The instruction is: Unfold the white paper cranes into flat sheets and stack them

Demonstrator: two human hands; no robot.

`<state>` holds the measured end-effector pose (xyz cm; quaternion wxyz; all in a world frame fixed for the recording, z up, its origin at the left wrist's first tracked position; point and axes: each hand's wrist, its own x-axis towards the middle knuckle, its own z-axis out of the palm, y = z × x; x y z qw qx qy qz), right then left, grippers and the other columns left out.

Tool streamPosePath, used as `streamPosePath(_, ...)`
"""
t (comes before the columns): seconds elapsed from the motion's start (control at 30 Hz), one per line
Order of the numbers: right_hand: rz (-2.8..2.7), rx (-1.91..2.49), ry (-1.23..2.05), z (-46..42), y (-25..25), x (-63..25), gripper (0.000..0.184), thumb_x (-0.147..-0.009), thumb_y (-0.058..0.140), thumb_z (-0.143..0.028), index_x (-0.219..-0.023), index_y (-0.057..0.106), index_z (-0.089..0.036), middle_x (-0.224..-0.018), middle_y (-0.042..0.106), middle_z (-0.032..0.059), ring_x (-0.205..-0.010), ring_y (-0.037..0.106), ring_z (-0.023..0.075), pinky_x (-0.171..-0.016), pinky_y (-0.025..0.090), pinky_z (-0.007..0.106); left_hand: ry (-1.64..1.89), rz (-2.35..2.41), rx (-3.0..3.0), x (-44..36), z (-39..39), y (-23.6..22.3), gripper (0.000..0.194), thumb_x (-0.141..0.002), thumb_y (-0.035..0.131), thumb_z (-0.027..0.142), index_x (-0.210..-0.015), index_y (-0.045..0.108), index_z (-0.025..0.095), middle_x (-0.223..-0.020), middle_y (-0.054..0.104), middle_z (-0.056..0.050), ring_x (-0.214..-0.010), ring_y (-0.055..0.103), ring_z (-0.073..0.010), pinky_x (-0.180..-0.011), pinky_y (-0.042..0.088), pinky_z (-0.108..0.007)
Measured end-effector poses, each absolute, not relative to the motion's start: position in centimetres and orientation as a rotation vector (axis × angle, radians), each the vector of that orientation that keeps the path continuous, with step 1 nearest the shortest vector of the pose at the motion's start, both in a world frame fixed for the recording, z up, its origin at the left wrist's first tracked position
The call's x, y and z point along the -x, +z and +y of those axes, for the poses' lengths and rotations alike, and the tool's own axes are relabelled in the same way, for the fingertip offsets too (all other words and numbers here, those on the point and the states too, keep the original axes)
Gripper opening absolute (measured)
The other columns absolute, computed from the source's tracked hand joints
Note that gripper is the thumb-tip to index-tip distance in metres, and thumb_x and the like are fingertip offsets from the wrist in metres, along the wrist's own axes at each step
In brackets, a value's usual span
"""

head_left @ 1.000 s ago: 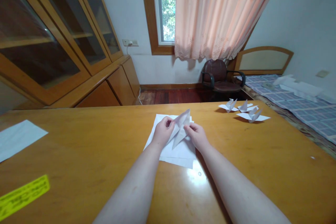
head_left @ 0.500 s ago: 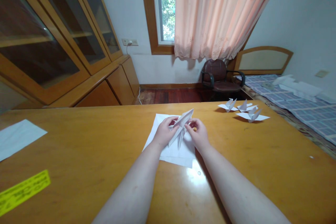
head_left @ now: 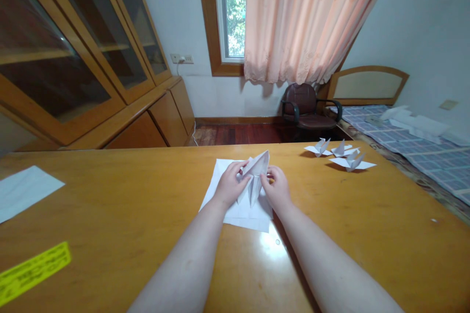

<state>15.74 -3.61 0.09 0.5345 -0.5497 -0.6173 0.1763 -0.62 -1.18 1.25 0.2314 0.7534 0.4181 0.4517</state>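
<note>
Both hands are close together but apart, each closed on the same folded paper. The left hand grips its left side, with the thumb on the near face and fingers behind. The right hand pinches its right edge between thumb and curled fingers; how the hidden fingertips sit cannot be told. The folded paper is held over the middle of the surface, a broad point slanting up to the right and two narrow points hanging toward the person.

Below it lie loose white sheets, overlapping slightly out of line. Whether the folded paper touches them is unclear. The surface is yellow-brown wood, with a shiny patch of light just nearer than the sheets.

Near the far right edge stand three paper birds in a close group, wings spread. At the far left lies another sheet, cut off by the view, and nearer the person a yellow label with dark writing too blurred to read.

Beyond the surface are a brown chair with black arms, a bed with a checked cover, a pink curtain partly across a window, and a glass-fronted wooden cabinet on the left.
</note>
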Motion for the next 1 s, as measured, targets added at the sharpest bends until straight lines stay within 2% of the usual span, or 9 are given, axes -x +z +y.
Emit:
streamPosePath(0.17,-1.328,1.230,0.384,-3.9,0.6,-15.8,0.010,-0.078,0.054,-0.025,-0.069,0.052,-0.021,-0.082,0.059,0.0035,-0.081,0.056,0.0178,-0.074,0.045,0.033,1.295,1.240,-2.002,0.9,-0.8,1.2,0.038,-0.074,0.058,0.013,-0.111,0.056,0.022,-0.104,0.059,-0.005,-0.094,0.054,-0.0168,-0.082,0.046,-0.031)
streamPosePath(0.27,-1.179,1.186,0.494,-3.8,0.2,-15.7,0.007,-0.078,0.054,-0.025,-0.083,0.055,-0.020,-0.089,0.061,0.0047,-0.083,0.058,0.0177,-0.076,0.047,0.033,1.351,1.219,-1.982,1.0,-0.7,1.3,0.033,-0.075,0.052,0.008,-0.105,0.059,0.022,-0.100,0.060,-0.004,-0.096,0.054,-0.0172,-0.085,0.044,-0.033)
streamPosePath(0.4,-1.151,1.176,0.705,-3.4,-0.6,-15.8,0.024,-0.074,0.056,-0.021,-0.098,0.058,-0.022,-0.092,0.064,0.0048,-0.080,0.061,0.0179,-0.072,0.048,0.033,1.460,1.139,-1.945,1.2,-0.5,1.1,0.028,-0.074,0.051,0.007,-0.092,0.065,0.022,-0.097,0.061,-0.004,-0.095,0.055,-0.0174,-0.088,0.044,-0.034)
streamPosePath(0.6,-1.232,1.075,0.584,-3.4,-0.8,-16.1,0.022,-0.070,0.051,-0.010,-0.076,0.068,-0.022,-0.099,0.064,0.0043,-0.098,0.058,0.0202,-0.089,0.043,0.038,1.498,1.177,-1.749,1.4,-0.5,0.7,0.018,-0.069,0.053,0.008,-0.076,0.065,0.020,-0.099,0.062,-0.004,-0.097,0.056,-0.0186,-0.088,0.043,-0.035)
streamPosePath(0.73,-1.235,1.020,0.652,-3.5,-0.6,-16.0,0.021,-0.071,0.053,-0.010,-0.080,0.067,-0.022,-0.101,0.064,0.0051,-0.098,0.058,0.0201,-0.089,0.043,0.039,1.455,1.159,-1.534,1.1,-0.7,0.6,0.013,-0.066,0.059,0.014,-0.078,0.060,0.019,-0.096,0.064,-0.003,-0.091,0.059,-0.0192,-0.082,0.045,-0.033)
streamPosePath(0.83,-1.213,0.972,0.687,-3.5,-0.7,-15.8,0.018,-0.070,0.058,-0.013,-0.084,0.065,-0.022,-0.099,0.064,0.0051,-0.096,0.059,0.0198,-0.088,0.045,0.038,1.428,1.153,-1.491,0.9,-0.7,0.5,0.019,-0.067,0.062,0.019,-0.085,0.060,0.019,-0.092,0.065,-0.003,-0.085,0.061,-0.0192,-0.077,0.046,-0.032)
streamPosePath(0.93,-1.156,0.955,0.697,-3.6,-0.6,-15.7,0.020,-0.071,0.062,-0.019,-0.090,0.063,-0.023,-0.095,0.064,0.0047,-0.090,0.060,0.0196,-0.085,0.046,0.037,1.428,1.147,-1.606,1.0,-0.7,0.8,0.024,-0.070,0.063,0.022,-0.093,0.063,0.020,-0.095,0.066,-0.005,-0.089,0.060,-0.0200,-0.082,0.046,-0.034)
streamPosePath(1.0,-1.173,0.940,0.703,-4.1,-0.2,-15.8,0.021,-0.074,0.062,-0.027,-0.095,0.063,-0.023,-0.096,0.064,0.0060,-0.092,0.060,0.0206,-0.085,0.046,0.038,1.439,1.117,-1.742,1.3,-0.8,1.2,0.020,-0.071,0.063,0.025,-0.091,0.067,0.021,-0.099,0.065,-0.006,-0.095,0.058,-0.0207,-0.088,0.043,-0.036)
